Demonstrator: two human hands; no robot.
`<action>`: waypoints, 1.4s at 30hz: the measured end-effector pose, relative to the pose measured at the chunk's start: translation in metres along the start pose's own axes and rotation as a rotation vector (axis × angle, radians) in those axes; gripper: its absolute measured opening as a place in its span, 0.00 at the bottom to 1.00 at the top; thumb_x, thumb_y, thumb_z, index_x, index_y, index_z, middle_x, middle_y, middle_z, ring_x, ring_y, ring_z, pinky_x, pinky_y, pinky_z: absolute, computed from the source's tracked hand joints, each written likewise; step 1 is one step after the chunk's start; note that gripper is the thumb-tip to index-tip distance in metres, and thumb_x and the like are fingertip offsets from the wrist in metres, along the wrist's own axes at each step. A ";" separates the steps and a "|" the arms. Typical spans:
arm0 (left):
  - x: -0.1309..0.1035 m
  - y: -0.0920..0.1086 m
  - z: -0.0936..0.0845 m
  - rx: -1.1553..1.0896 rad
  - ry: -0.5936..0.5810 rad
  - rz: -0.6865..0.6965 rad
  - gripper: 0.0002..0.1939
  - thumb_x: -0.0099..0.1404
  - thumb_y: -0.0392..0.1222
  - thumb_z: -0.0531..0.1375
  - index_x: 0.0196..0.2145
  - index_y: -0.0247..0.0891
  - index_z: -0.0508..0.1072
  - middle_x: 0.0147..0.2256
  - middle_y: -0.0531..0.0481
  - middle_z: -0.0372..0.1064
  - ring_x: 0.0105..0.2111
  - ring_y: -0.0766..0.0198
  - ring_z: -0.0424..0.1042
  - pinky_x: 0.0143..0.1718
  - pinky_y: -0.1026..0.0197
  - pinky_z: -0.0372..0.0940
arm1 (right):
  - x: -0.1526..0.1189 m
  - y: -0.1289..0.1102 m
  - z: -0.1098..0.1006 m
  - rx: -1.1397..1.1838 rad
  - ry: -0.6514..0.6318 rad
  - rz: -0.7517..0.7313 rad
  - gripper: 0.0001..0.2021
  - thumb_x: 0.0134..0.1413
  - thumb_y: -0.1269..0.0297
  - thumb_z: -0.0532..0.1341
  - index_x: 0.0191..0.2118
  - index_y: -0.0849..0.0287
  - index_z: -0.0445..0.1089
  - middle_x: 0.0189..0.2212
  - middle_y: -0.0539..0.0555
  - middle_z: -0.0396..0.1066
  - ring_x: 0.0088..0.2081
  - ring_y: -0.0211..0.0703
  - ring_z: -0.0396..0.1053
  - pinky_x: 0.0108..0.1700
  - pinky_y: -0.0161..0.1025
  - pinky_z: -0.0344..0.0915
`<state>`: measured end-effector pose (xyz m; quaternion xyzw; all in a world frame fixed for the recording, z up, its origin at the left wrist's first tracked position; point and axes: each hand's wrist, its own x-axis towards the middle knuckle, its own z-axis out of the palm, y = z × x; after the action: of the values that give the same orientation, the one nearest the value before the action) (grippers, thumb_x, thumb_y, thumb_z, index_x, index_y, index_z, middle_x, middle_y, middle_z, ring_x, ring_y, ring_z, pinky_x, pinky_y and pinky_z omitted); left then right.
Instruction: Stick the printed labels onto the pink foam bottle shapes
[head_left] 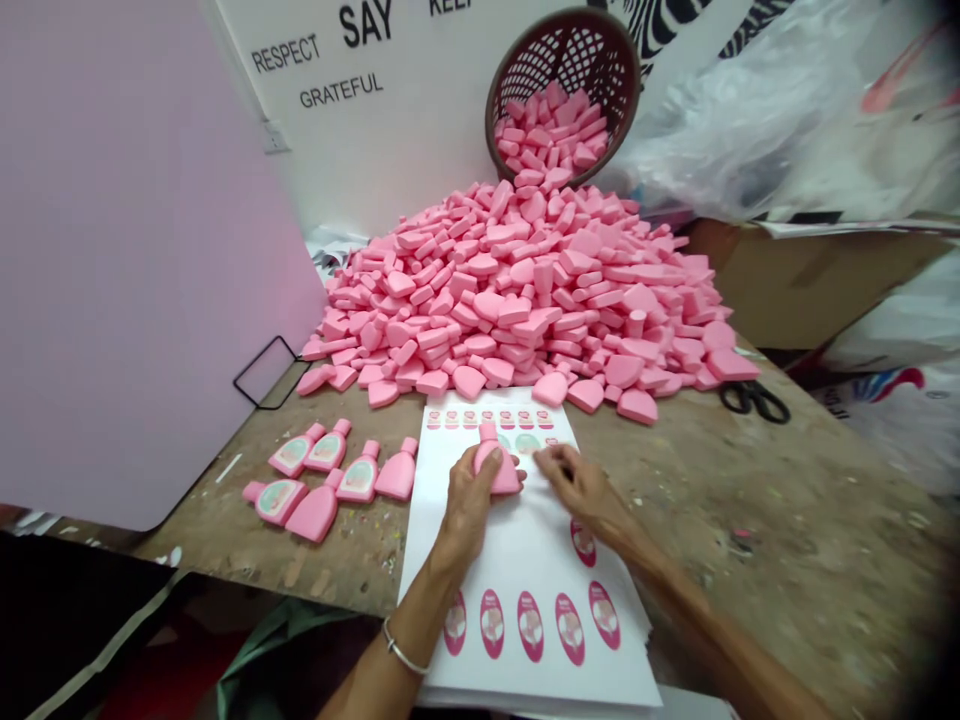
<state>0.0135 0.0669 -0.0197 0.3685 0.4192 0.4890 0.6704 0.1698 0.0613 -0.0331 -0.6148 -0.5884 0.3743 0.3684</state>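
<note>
My left hand (pixel 471 490) is closed round a pink toy bottle (pixel 497 468), neck pointing away from me, with no label on the side that shows. Under both hands lies a white sticker sheet (pixel 491 545) with rows of printed labels. My right hand (pixel 586 488) has its fingers drawn together over the sheet's upper right, beside a round green label (pixel 527 443). Whatever is between those fingertips is too small to make out. To the left, several more pink bottles (pixel 313 512) lie on the table, some bearing green labels.
A large heap of pink bottles (pixel 517 290) covers the back of the table, spilling from a tipped brown basket (pixel 501 70). Black scissors (pixel 756 402) lie at right, near a cardboard box (pixel 810 285). A pink panel (pixel 150 250) stands at left beside a black wire frame (pixel 266 375).
</note>
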 end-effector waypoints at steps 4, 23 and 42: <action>0.020 -0.004 0.003 0.069 0.009 -0.031 0.22 0.54 0.53 0.64 0.38 0.33 0.71 0.33 0.46 0.70 0.27 0.64 0.72 0.29 0.60 0.71 | 0.035 0.030 -0.021 -0.421 0.220 -0.165 0.11 0.59 0.56 0.51 0.37 0.57 0.65 0.32 0.53 0.70 0.35 0.44 0.66 0.38 0.40 0.58; 0.046 -0.022 0.011 0.196 -0.001 -0.030 0.23 0.59 0.58 0.59 0.39 0.34 0.66 0.32 0.45 0.69 0.28 0.58 0.76 0.28 0.61 0.70 | 0.055 0.040 -0.022 -0.626 0.121 -0.367 0.09 0.56 0.61 0.54 0.29 0.57 0.68 0.26 0.50 0.71 0.30 0.40 0.65 0.36 0.37 0.54; 0.046 -0.025 0.011 0.260 -0.005 0.037 0.22 0.60 0.59 0.56 0.37 0.35 0.66 0.33 0.48 0.65 0.24 0.63 0.74 0.25 0.64 0.68 | 0.053 0.042 -0.016 -0.725 0.179 -0.395 0.09 0.56 0.58 0.57 0.32 0.59 0.68 0.31 0.55 0.73 0.34 0.44 0.66 0.39 0.39 0.52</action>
<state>0.0396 0.1038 -0.0475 0.4612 0.4706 0.4418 0.6088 0.2049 0.1126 -0.0649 -0.6100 -0.7542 0.0104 0.2427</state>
